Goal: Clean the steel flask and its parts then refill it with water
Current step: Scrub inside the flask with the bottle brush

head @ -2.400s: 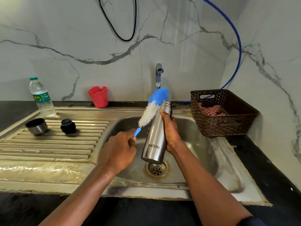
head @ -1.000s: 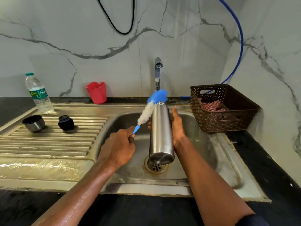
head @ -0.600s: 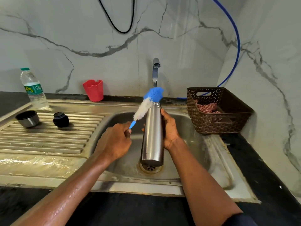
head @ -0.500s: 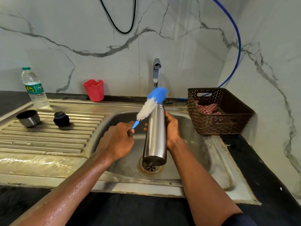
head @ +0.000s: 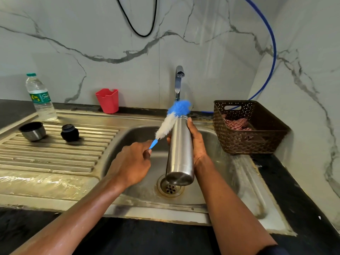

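My right hand [head: 196,142] grips the steel flask [head: 180,153], held nearly upright over the sink basin [head: 230,173], its base above the drain [head: 170,187]. My left hand [head: 131,162] holds the blue handle of a bottle brush [head: 171,121]. The brush's white and blue bristles lie against the flask's neck and open mouth, outside it. On the draining board [head: 55,153] at the left rest the flask's steel cup [head: 33,130] and its black stopper [head: 70,132].
The tap [head: 178,80] stands behind the flask with no water running. A plastic water bottle [head: 40,98] and a red cup [head: 107,100] stand at the back left. A brown basket [head: 246,129] with a cloth sits right of the sink.
My right hand has turned the flask, so its printed side no longer faces me, and its base swung a little toward me. The brush stays at the neck.
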